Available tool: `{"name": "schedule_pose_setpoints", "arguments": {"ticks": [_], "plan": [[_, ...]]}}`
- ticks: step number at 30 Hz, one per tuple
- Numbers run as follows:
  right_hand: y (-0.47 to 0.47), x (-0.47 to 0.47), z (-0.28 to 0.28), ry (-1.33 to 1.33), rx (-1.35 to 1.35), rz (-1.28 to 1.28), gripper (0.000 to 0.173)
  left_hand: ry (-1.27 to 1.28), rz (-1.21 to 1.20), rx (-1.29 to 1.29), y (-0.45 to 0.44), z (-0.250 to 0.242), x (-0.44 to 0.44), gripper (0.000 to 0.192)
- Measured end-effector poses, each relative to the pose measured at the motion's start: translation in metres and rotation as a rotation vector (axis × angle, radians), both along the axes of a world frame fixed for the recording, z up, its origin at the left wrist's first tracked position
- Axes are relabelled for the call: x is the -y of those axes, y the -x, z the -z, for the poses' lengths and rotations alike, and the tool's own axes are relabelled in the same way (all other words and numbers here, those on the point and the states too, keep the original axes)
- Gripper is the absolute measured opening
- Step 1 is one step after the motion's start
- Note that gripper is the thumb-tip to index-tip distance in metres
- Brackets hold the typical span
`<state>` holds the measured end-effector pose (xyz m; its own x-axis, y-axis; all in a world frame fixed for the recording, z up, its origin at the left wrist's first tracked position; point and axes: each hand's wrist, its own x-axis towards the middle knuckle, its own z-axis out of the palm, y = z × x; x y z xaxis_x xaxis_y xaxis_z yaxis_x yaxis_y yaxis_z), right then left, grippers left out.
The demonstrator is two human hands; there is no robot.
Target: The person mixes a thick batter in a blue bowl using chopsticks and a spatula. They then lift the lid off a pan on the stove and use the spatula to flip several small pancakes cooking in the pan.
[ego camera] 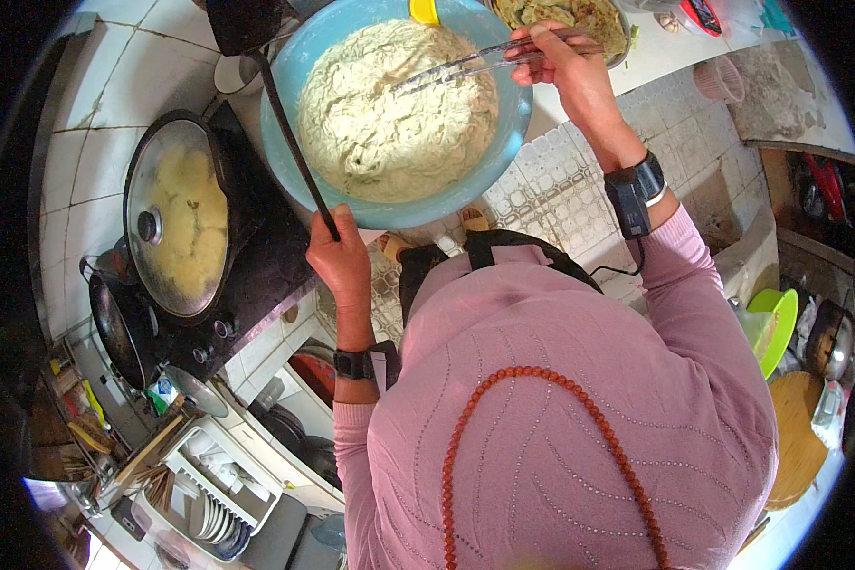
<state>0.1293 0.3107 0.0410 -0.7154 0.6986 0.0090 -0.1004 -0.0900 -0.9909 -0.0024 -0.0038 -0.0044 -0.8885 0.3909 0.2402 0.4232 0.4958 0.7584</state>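
A blue basin (274, 146) holds a large mass of pale, sticky dough (399, 128). My right hand (559, 64) grips a pair of chopsticks (484, 57), whose tips touch the dough near its middle. Against the basin's near left rim is my left hand (340, 253), closed around the dark handle of a spatula (288, 128). The spatula's broad black blade points away from me, beyond the basin's left side. A yellow handle or tool (424, 11) rests at the basin's far rim.
On the stove at left, a pan (178, 221) with a glass lid covers yellowish food. Beside it stands a black wok (117, 328). A dish of cooked flatbread (598, 21) lies past my right hand. A dish rack (221, 477) with plates is at lower left.
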Motion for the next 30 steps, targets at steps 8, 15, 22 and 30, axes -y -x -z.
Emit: {"name": "schedule_pose_setpoints", "arguments": {"ticks": [8,15,22,30], "plan": [[-0.001,0.008,0.009,-0.049,0.041,-0.057,0.027,0.000,-0.005,0.029,0.001,0.002,0.001,0.022],[0.021,0.018,0.025,0.051,-0.077,0.067,0.021,0.004,-0.009,0.021,0.001,0.003,0.001,0.023],[0.040,0.019,0.012,0.022,-0.177,0.016,0.021,-0.017,-0.001,0.024,0.001,0.004,0.001,0.023],[0.037,0.029,-0.009,0.077,-0.192,-0.013,0.015,-0.025,-0.012,0.015,0.001,0.004,0.001,0.023]]}}
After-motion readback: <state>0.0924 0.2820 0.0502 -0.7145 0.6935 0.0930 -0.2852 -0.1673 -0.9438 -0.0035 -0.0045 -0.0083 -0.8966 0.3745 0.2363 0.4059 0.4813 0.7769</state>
